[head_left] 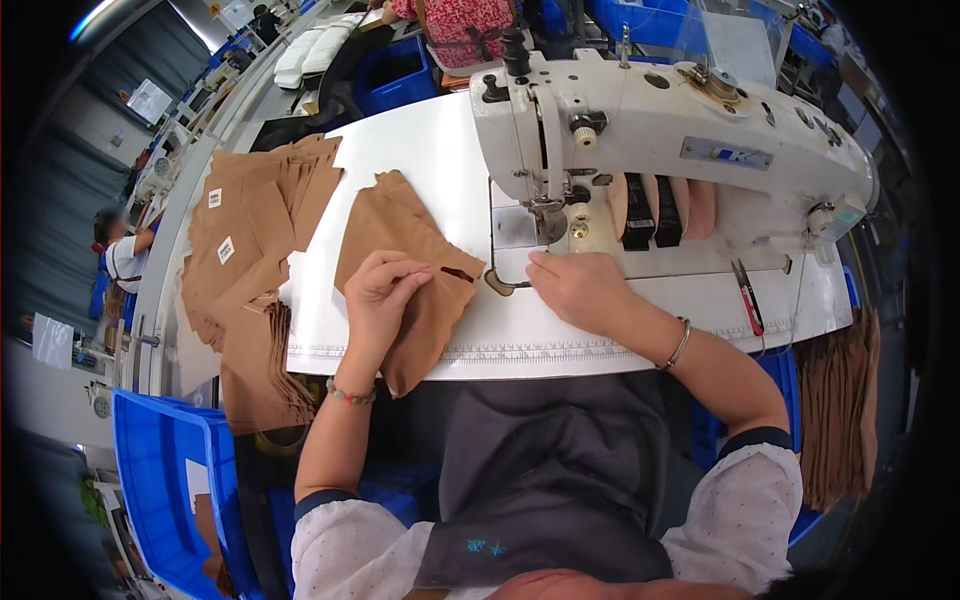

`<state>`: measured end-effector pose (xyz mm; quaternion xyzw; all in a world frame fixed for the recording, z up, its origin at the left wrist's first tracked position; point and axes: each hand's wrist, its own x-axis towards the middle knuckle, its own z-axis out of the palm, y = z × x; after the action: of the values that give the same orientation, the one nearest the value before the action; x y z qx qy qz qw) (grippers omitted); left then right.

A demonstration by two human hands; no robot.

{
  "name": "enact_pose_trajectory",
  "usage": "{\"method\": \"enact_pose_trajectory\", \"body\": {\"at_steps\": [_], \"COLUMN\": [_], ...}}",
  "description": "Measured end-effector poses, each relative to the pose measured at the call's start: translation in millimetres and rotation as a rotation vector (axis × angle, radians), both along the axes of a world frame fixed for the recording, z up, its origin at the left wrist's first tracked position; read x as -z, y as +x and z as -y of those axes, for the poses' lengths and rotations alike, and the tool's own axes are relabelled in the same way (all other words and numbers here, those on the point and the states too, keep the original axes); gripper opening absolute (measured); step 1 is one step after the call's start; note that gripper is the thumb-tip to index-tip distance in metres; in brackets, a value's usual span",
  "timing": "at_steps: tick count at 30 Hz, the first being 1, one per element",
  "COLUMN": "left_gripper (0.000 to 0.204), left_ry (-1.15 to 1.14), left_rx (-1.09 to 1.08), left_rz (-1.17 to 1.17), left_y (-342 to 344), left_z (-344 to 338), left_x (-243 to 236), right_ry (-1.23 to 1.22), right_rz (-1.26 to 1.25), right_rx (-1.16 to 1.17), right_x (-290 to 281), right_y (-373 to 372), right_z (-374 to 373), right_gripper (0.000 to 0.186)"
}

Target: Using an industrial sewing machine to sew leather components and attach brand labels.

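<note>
A brown fabric piece [395, 225] with a short dark slit lies on the white sewing table [400, 130], partly hanging over its front edge. My left hand [378, 300] is over this piece with thumb and forefinger pinched near the slit; what they grip is too small to see. To the right, my right hand [585, 290] rests just in front of the needle area of the white sewing machine [640, 120]. Its fingers are closed together, and anything between them is hidden. The presser foot [549, 225] stands behind my right fingertips, with no fabric under it.
Stacked brown pieces [245, 215] lie at the left, some drooping over the edge. Red-handled thread snips [748, 298] and black-labelled rolls [637, 215] are at the right. A blue bin [170, 480] stands lower left; more brown pieces [840, 410] hang at right.
</note>
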<state>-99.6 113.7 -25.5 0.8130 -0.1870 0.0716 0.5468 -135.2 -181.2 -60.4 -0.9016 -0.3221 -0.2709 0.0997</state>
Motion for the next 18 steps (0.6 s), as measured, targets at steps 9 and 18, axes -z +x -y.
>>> {"method": "enact_pose_trajectory", "body": {"at_steps": [9,18], "left_gripper": [0.008,0.017], "left_ry": [-0.328,0.222], "left_rx": [0.025,-0.132], "left_rz": [-0.024,0.599], "left_y": [-50,-46], "left_z": [12,-13], "left_x": [-30,-44], "right_ry": [0.693,0.757], "right_rz": [-0.312,-0.740], "right_rx": [-0.129,-0.175], "right_x": [-47,-90], "right_y": [-15,-37], "right_z": [-83,-50], "right_gripper": [0.027,0.020]}}
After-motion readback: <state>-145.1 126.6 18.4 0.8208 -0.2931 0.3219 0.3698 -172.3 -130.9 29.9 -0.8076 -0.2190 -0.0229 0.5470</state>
